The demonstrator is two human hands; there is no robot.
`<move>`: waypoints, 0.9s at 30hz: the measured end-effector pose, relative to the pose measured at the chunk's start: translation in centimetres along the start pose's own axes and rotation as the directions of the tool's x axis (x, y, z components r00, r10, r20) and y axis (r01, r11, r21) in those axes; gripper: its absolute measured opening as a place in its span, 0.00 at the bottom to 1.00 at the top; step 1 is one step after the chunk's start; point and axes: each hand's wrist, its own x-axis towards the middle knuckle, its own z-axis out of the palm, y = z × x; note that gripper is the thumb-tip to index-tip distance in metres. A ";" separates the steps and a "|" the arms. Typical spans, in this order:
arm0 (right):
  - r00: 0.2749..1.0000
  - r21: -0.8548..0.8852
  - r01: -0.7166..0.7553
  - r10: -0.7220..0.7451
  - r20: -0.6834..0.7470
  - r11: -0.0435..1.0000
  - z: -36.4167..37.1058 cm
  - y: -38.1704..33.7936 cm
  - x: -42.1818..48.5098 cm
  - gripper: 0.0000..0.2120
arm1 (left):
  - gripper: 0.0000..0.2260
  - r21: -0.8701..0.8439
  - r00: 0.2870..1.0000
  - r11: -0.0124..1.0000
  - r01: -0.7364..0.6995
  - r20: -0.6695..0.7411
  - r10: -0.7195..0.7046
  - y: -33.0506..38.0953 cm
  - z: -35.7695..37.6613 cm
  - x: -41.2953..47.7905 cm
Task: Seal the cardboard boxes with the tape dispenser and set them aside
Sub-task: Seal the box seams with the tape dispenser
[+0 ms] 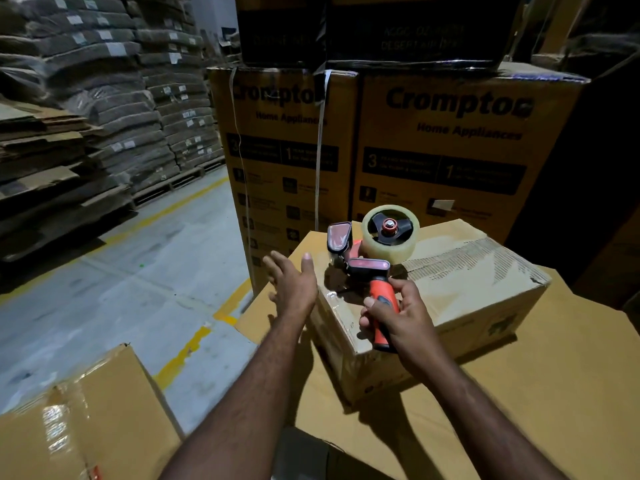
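A brown cardboard box [460, 282] with clear tape on its top sits on a larger flat cardboard surface [540, 393]. My right hand [398, 317] grips the orange handle of the tape dispenser [377, 247], which rests on the box's near left top edge with its clear tape roll pointing away. My left hand [292, 282] is held with straight fingers at the box's left side, by its top corner. Whether it touches the box I cannot tell.
A taped cardboard box [79, 420] stands at the lower left. Tall printed appliance cartons [450, 150] rise right behind the work box. Stacks of flattened cardboard and bundled sacks [86, 98] on pallets line the left, across a grey floor with yellow lines [138, 289].
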 end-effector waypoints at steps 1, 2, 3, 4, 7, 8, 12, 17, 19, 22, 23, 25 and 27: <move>1.000 0.012 0.001 -0.001 -0.001 1.000 -0.1 0.1 -0.1 0.20 | 0.35 -0.050 0.998 0.998 -0.043 0.043 0.045 0.2 0.5 0.4; 1.000 0.017 0.003 -0.003 -0.003 1.000 -0.2 0.1 -0.2 0.20 | 0.35 -0.093 0.992 0.994 -0.064 0.100 0.074 0.5 1.1 0.7; 1.000 0.017 0.004 -0.004 -0.011 1.000 -0.2 0.2 -0.2 0.20 | 0.34 -0.142 0.986 0.988 -0.053 0.151 0.074 0.7 1.6 1.1; 1.000 0.013 0.004 -0.004 -0.022 1.000 -0.1 0.2 -0.1 0.20 | 0.33 -0.187 0.981 0.982 -0.025 0.185 0.060 0.8 1.9 1.2; 0.999 -0.002 0.010 -0.010 -0.032 1.000 0.2 0.1 0.0 0.20 | 0.30 -0.225 0.985 0.974 0.014 0.173 0.026 0.4 2.1 1.6; 1.000 0.000 0.013 -0.013 -0.029 1.000 0.3 0.0 0.0 0.19 | 0.29 -0.226 0.987 0.974 0.008 0.156 0.028 0.3 2.0 1.5; 0.999 0.071 -0.009 0.011 -0.030 0.997 0.1 -0.3 -0.2 0.19 | 0.24 -0.230 0.990 0.973 0.025 0.144 0.009 0.4 2.2 1.9; 0.998 0.279 -0.061 0.060 0.010 0.958 -2.6 -3.1 -0.7 0.19 | 0.23 -0.186 0.977 0.982 -0.008 0.207 0.048 0.0 1.1 3.3; 0.999 0.287 -0.040 0.038 0.011 0.957 -4.1 -4.7 -0.8 0.18 | 0.24 -0.169 0.971 0.985 -0.014 0.231 0.053 -0.3 0.8 4.1; 1.000 0.257 0.031 -0.028 -0.014 0.966 -7.4 -7.1 -1.1 0.20 | 0.24 -0.194 0.959 0.981 -0.027 0.271 0.080 0.5 0.6 4.4; 0.998 0.240 0.055 -0.048 -0.036 0.969 -8.6 -7.8 -1.2 0.20 | 0.24 -0.189 0.956 0.981 -0.041 0.279 0.094 0.8 0.5 4.6; 0.992 0.163 0.107 -0.093 -0.090 0.981 -10.9 -8.6 -1.7 0.20 | 0.24 -0.126 0.948 0.989 -0.072 0.299 0.107 1.2 0.2 5.3; 0.982 0.057 0.138 -0.129 -0.141 0.989 -13.2 -8.7 -2.2 0.20 | 0.26 0.027 0.939 0.995 -0.097 0.335 0.083 1.8 -0.4 6.0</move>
